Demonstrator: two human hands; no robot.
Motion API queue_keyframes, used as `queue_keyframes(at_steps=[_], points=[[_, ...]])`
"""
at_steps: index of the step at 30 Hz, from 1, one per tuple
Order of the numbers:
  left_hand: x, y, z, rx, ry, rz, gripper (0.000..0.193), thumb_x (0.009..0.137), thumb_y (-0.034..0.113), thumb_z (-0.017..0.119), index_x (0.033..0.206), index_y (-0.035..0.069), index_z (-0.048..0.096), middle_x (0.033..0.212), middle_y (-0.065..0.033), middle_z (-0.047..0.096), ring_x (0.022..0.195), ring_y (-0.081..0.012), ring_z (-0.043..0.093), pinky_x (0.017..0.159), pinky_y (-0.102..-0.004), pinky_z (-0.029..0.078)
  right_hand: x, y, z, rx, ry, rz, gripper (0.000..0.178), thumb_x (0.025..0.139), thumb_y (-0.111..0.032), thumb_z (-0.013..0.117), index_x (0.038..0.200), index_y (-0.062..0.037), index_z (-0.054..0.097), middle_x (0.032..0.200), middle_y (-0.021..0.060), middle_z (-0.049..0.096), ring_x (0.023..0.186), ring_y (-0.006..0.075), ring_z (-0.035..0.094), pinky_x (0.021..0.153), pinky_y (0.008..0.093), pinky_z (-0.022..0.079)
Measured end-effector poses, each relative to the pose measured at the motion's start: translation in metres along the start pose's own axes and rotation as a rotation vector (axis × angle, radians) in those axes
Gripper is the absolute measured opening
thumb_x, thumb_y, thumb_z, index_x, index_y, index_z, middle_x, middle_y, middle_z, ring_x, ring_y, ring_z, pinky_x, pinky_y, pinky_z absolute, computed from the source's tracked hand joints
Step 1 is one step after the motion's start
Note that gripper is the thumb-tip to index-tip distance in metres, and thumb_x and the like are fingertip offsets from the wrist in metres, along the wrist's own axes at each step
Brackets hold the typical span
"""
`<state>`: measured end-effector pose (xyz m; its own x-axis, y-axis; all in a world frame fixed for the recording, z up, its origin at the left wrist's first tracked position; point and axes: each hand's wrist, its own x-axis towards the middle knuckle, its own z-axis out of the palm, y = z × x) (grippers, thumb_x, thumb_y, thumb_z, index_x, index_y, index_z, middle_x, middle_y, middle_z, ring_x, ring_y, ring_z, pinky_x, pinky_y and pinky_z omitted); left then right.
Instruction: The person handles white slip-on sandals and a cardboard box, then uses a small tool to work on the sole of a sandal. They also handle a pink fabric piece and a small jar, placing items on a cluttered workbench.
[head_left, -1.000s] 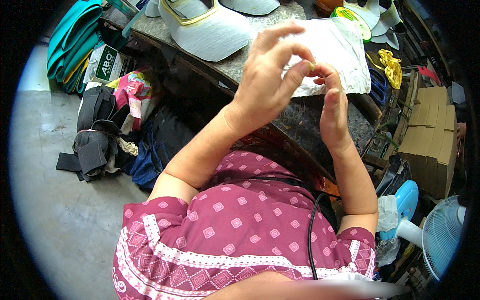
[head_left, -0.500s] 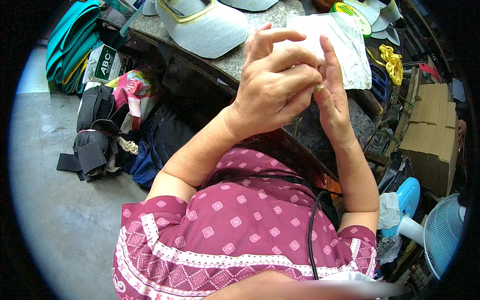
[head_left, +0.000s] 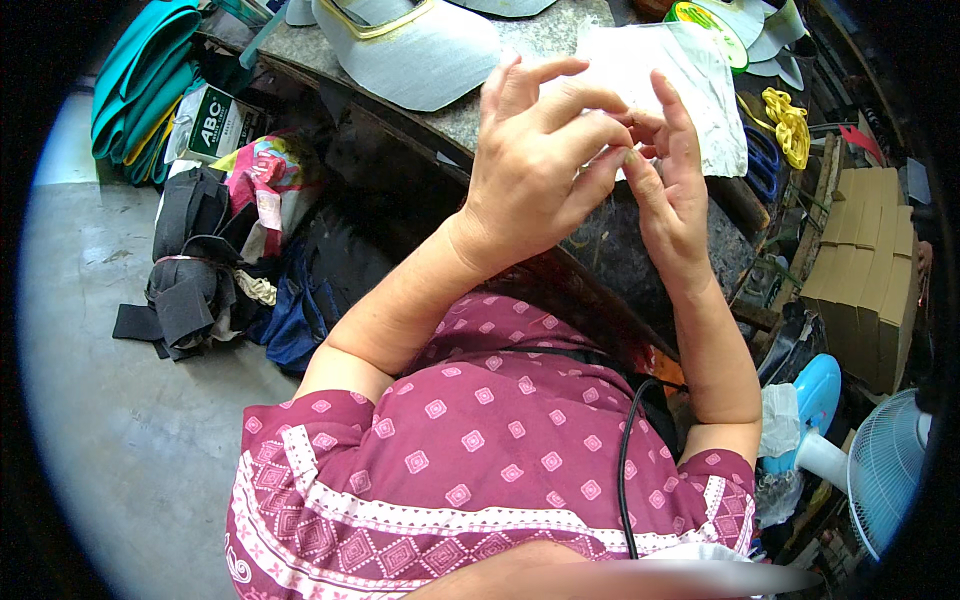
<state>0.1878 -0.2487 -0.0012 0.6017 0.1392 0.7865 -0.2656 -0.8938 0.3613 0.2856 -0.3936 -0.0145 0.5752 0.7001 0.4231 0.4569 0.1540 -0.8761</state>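
Both hands are raised together over the near edge of the workbench (head_left: pixel 455 128). My left hand (head_left: pixel 540 160) has its thumb and index finger closed in a pinch, the other fingers curled loosely above. My right hand (head_left: pixel 672 190) meets it, its thumb tip against the left fingertips and its index finger pointing up. Anything between the fingertips is too small or hidden to make out. Behind my right hand lies a white, crinkled sheet (head_left: pixel 690 105) on the bench. A grey, curved flat piece with a yellowish inner edge (head_left: pixel 420 70) is beyond my left hand.
Blue-handled scissors (head_left: pixel 762 165), a yellow cord bundle (head_left: pixel 785 125) and a green-rimmed roll (head_left: pixel 712 30) sit at the right. Stacked brown cartons (head_left: pixel 855 260) and a blue fan (head_left: pixel 885 470) stand farther right. Rolled black fabric (head_left: pixel 190 250) and teal folded sheets (head_left: pixel 145 80) are at the left.
The joined fingertips have shifted slightly up and left. The right thumb tip has moved nearer the left pinch. Things around stay put.
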Motion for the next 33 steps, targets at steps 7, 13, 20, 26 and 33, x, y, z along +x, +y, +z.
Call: queue_keyframes(at_steps=[7, 13, 20, 26, 33], points=[[0.0, -0.005, 0.002, -0.377, -0.083, -0.195, 0.008, 0.082, 0.014, 0.067, 0.086, 0.008, 0.064, 0.098, -0.0045, 0.064, 0.107, -0.0281, 0.056, 0.1, -0.0427, 0.038, 0.003, -0.006, -0.003, -0.053, -0.045, -0.101, 0.054, 0.096, -0.019, 0.059, 0.144, -0.0019, 0.043, 0.115, 0.0101, 0.063, 0.1, 0.0152, 0.057, 0.094, 0.0306, 0.042], [-0.006, -0.013, 0.013, 0.035, 0.184, -0.162, 0.038, 0.085, 0.021, 0.073, 0.115, 0.002, 0.061, 0.115, -0.0136, 0.058, 0.107, -0.0289, 0.056, 0.096, -0.0395, 0.043, 0.003, -0.012, -0.007, -0.074, -0.026, -0.067, 0.04, 0.098, -0.026, 0.057, 0.131, -0.0037, 0.056, 0.115, 0.0099, 0.064, 0.101, 0.0166, 0.058, 0.093, 0.0323, 0.043], [-0.008, -0.034, 0.006, 0.276, 0.02, -0.017, 0.114, 0.076, 0.043, 0.079, 0.159, 0.011, 0.008, 0.159, -0.0343, 0.0, 0.147, -0.0527, 0.005, 0.111, -0.0677, 0.016, 0.005, -0.012, -0.003, -0.459, -0.084, -0.162, 0.016, 0.096, -0.016, 0.06, 0.091, -0.0048, 0.069, 0.085, 0.0105, 0.066, 0.081, 0.0258, 0.062, 0.074, 0.0349, 0.048], [-0.008, -0.022, 0.009, 0.167, 0.072, 0.053, 0.11, 0.081, 0.064, 0.065, 0.159, 0.014, 0.005, 0.159, -0.0349, -0.003, 0.144, -0.0582, 0.004, 0.108, -0.0724, 0.012, -0.001, -0.012, -0.006, -0.582, -0.023, -0.065, 0.024, 0.097, -0.02, 0.06, 0.081, -0.0032, 0.063, 0.07, 0.011, 0.058, 0.06, 0.024, 0.057, 0.058, 0.0345, 0.045], [-0.006, -0.036, 0.007, 0.201, 0.084, 0.135, 0.107, 0.083, 0.069, 0.059, 0.159, 0.014, 0.008, 0.159, -0.034, -0.001, 0.145, -0.0573, 0.006, 0.108, -0.0734, 0.009, 0.006, -0.014, -0.004, -0.299, -0.098, -0.12, 0.027, 0.09, -0.026, 0.068, 0.108, -0.0062, 0.07, 0.108, 0.0118, 0.066, 0.093, 0.0255, 0.061, 0.082, 0.0361, 0.049]])
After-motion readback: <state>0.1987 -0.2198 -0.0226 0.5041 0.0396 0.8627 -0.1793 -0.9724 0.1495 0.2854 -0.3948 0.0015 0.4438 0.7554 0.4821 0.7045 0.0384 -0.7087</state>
